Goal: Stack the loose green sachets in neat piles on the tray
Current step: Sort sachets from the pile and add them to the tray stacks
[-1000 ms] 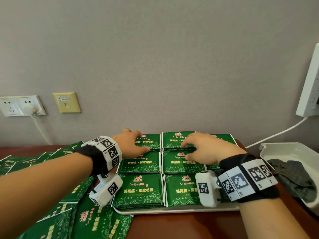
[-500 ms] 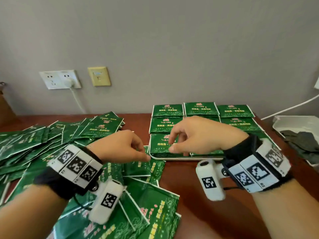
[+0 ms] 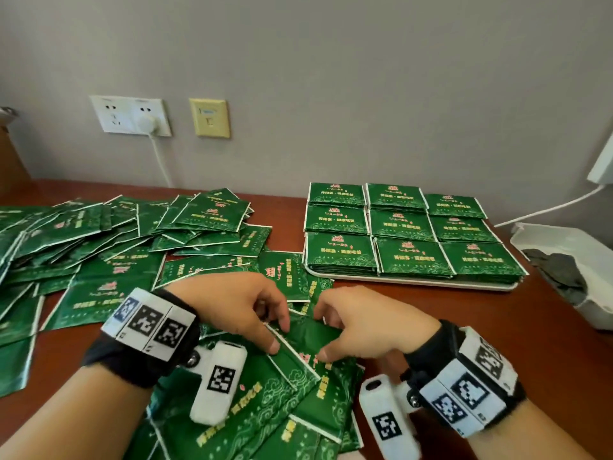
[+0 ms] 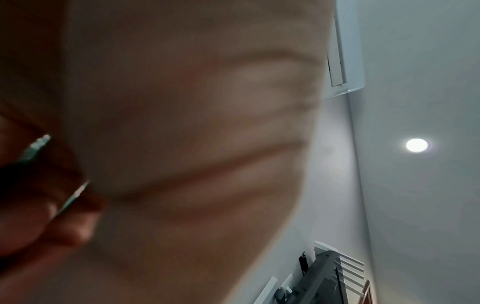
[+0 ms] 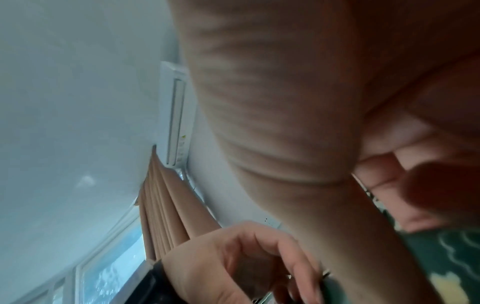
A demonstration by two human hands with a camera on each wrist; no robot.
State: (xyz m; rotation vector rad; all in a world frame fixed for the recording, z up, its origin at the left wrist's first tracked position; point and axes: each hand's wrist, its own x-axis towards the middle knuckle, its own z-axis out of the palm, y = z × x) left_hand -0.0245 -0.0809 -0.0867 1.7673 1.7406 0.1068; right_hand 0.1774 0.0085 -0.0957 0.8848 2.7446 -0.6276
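Since both hands have dropped onto the near edge of the loose heap, this looks like the pick-up part of the job, not the placing part. Left hand and right hand sit close together over the same green sachet, fingers curled down. The left thumb and fingertips pinch its left edge and the right thumb and fingers pinch the right side, so each grip is narrow and closed on that one packet. My guess for using two hands: the packets are thin, slick and overlapping, so one hand peels the edge up while the other keeps it from sliding with its neighbours. The wrist views are mostly blurred palm and ceiling; the left one only shows a sliver of sachet edge beside the fingers. The rest of the loose sachets sprawl across the counter from about 9 o'clock up to 11 o'clock of the hands, every which way. The tray is off at roughly 1 o'clock, well apart from the hands, already carrying a three-by-three grid of squared-up piles, all with the print facing the same way, so presumably each new one gets turned to match. A white tub with a dark cloth sits at 3 o'clock of the tray.
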